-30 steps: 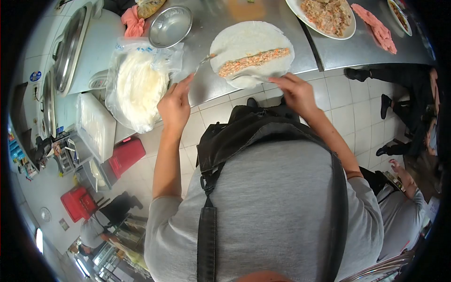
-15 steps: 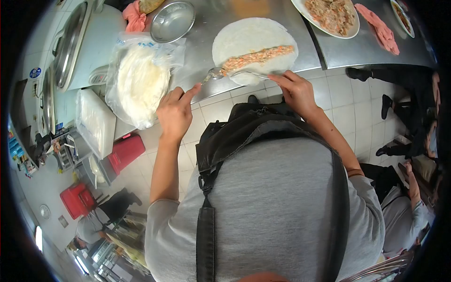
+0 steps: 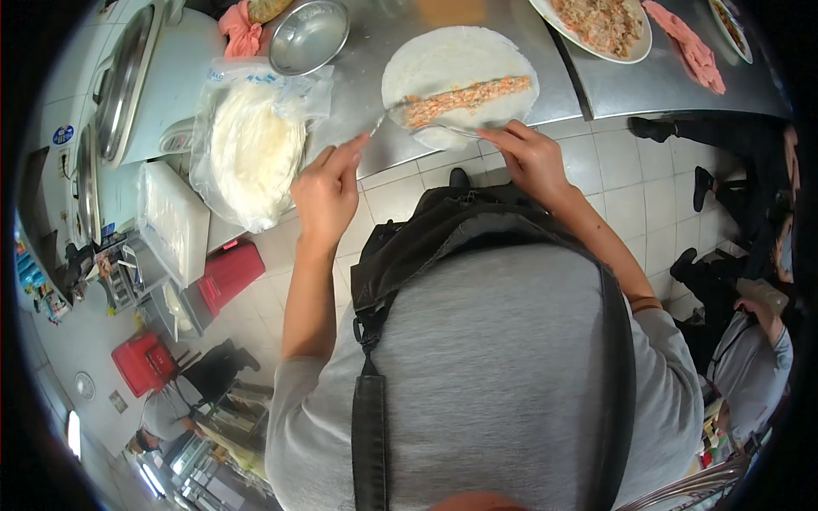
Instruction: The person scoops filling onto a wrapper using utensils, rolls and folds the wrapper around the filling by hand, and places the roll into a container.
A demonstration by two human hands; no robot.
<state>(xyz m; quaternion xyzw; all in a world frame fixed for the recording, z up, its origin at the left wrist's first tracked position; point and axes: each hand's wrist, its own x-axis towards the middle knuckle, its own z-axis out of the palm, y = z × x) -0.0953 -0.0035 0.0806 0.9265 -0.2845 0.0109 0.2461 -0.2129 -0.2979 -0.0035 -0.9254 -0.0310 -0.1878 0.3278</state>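
A round white wrapper (image 3: pixel 434 61) lies on the steel counter, its near edge hanging over the front. Across its lower half runs a strip of orange and pale filling (image 3: pixel 464 97). My left hand (image 3: pixel 328 189) is closed on the handle of a spoon (image 3: pixel 379 122), whose tip is at the strip's left end, partly blending with the wrapper. My right hand (image 3: pixel 530 160) grips a second metal utensil, apparently a spoon (image 3: pixel 450 129); its tip lies over the wrapper's near edge, just below the filling.
A plastic bag of stacked wrappers (image 3: pixel 256 157) lies left, below a metal bowl (image 3: pixel 309 38). A plate of filling (image 3: pixel 601 25) and a pink cloth (image 3: pixel 686 47) are at the right. Another person (image 3: pixel 750 366) is at right; a red bin (image 3: pixel 230 274) stands left.
The left spoon's tip has shifted up slightly against the left end of the filling. My right hand and its utensil have moved slightly left and down.
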